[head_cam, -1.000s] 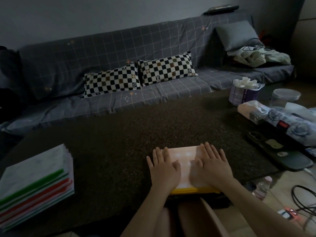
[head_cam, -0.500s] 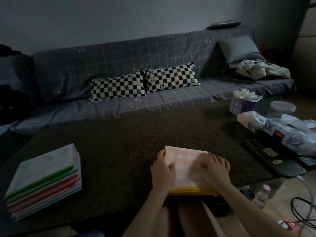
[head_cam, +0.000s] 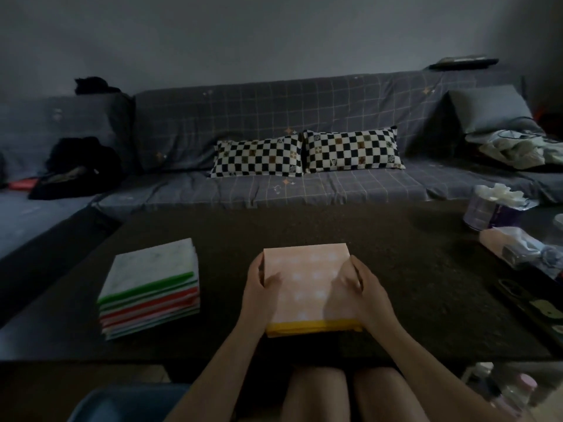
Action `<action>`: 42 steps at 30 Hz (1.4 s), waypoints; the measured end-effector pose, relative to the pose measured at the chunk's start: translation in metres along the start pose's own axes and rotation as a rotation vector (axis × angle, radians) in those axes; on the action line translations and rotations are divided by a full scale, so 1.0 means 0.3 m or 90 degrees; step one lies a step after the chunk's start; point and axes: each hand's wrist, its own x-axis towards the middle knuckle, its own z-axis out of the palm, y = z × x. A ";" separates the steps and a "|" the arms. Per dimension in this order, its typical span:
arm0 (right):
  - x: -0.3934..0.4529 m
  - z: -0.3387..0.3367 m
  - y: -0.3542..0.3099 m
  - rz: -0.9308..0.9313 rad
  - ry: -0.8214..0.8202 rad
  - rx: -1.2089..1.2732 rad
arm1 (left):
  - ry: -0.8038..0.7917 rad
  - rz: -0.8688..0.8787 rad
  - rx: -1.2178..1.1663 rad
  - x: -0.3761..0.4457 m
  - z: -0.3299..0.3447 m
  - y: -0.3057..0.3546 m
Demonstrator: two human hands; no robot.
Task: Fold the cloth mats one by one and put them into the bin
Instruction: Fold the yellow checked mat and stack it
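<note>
Lying between both hands' fingers (head_cam: pixel 355 277): folded mat (head_cam: pixel 307 287).

The folded mat (head_cam: pixel 307 284) is showing peach with pale dots and a yellow edge. The stack of mats (head_cam: pixel 149 287) is showing white, green and red layers. Black-and-white checks are covering both cushions (head_cam: pixel 257 158), grey grid the sofa (head_cam: pixel 304 114).

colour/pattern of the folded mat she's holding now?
The folded mat is pale peach with rows of white dots and a yellow near edge, seen in the head view.
</note>
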 end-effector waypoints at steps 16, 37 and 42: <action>0.058 0.503 -0.487 -0.173 -0.111 0.072 | 0.153 0.011 0.173 0.152 -0.662 -0.055; 0.210 0.809 -0.626 -0.131 -0.277 -0.063 | 0.176 -0.122 0.331 0.339 -0.897 -0.169; 0.201 0.827 -0.606 -0.135 -0.279 -0.103 | 0.158 -0.147 0.384 0.349 -0.892 -0.188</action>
